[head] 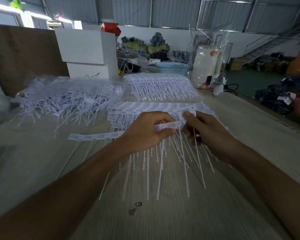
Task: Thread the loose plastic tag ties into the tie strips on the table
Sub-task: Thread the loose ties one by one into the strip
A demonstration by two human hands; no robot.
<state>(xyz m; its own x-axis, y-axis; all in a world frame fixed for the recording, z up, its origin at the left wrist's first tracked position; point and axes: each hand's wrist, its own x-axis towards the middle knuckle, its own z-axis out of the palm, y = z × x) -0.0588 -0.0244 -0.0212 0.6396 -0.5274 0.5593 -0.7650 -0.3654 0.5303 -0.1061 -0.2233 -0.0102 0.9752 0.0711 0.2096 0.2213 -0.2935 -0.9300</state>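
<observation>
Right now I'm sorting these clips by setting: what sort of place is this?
Probably a warehouse or small factory workshop: corrugated metal walls, bagged goods heaped on the floor, and a worktable covered in plastic tag ties.

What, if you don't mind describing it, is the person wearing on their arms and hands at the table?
Nothing that shows. Both forearms are bare right down to the bottom edge of the picture, with no sleeves or cuffs in view. The left hand and the right hand are bare too: no gloves, and no rings, watch, bracelets or other markings visible from this side.
</observation>
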